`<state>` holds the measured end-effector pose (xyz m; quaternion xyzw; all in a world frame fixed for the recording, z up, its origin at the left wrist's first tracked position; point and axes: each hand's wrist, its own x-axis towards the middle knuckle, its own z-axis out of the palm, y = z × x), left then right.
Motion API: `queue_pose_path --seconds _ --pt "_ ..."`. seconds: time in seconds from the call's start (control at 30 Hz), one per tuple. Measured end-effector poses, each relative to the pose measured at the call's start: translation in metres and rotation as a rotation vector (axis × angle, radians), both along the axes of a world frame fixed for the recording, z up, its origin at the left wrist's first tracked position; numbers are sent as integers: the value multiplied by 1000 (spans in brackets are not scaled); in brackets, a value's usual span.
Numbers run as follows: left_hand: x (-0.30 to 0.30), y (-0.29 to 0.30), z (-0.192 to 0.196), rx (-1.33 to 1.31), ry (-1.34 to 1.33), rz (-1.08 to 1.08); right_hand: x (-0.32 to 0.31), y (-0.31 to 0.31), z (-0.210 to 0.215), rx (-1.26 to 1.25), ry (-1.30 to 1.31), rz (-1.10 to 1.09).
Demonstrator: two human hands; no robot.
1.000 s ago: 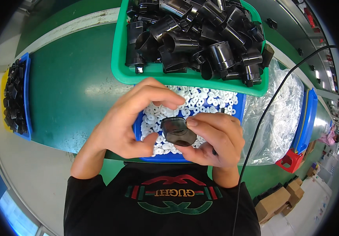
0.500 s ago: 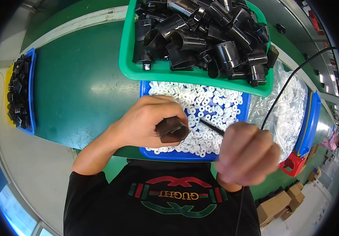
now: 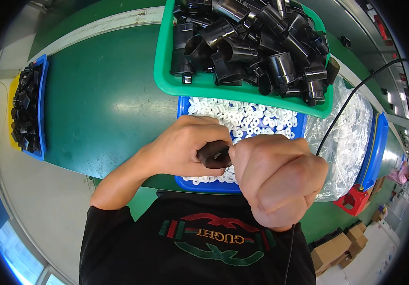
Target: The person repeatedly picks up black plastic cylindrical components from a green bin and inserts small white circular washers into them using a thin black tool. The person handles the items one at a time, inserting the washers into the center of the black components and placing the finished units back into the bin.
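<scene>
My left hand is wrapped round a hollow black plastic fitting, its open end turned up toward me. My right hand is closed in a fist and presses up against the fitting's right side. A slim black rod-like tool was showing from this fist a moment earlier; now the fingers hide it. Under both hands is a blue tray of small white ring washers. Just beyond it stands a green bin heaped with similar black fittings.
A clear plastic bag lies right of the tray, beside a blue bin. A black cable runs from the upper right toward my right hand. Far left, a blue-edged tray holds black parts. Cardboard boxes stand at lower right.
My right hand has moved left and come up against the fitting, and the tool's rod has gone out of sight. My left hand still grips the fitting. The whole view has shifted slightly.
</scene>
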<state>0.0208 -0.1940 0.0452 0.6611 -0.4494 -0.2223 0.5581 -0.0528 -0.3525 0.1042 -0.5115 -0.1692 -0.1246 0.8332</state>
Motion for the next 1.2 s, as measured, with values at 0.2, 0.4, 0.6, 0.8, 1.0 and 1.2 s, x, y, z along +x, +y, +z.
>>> queue_pose_path --seconds 0.2,0.4,0.6,0.8,1.0,1.2 --pt "0 1 -4 -9 1 -18 -2 3 -2 -7 34 -27" --pt "-1 -1 -2 80 -43 -18 3 6 -29 -32 -49 -49" --pt "-1 -5 2 141 -159 72 9 19 -31 -155 -229 -113" --pt "9 1 24 81 -101 65 -7 -16 16 349 -251 -230" --pt "15 13 33 99 -169 79 1 -66 -22 -728 -283 -300" --pt "30 31 45 194 -42 227 -10 -66 -59 -1455 -203 -362"
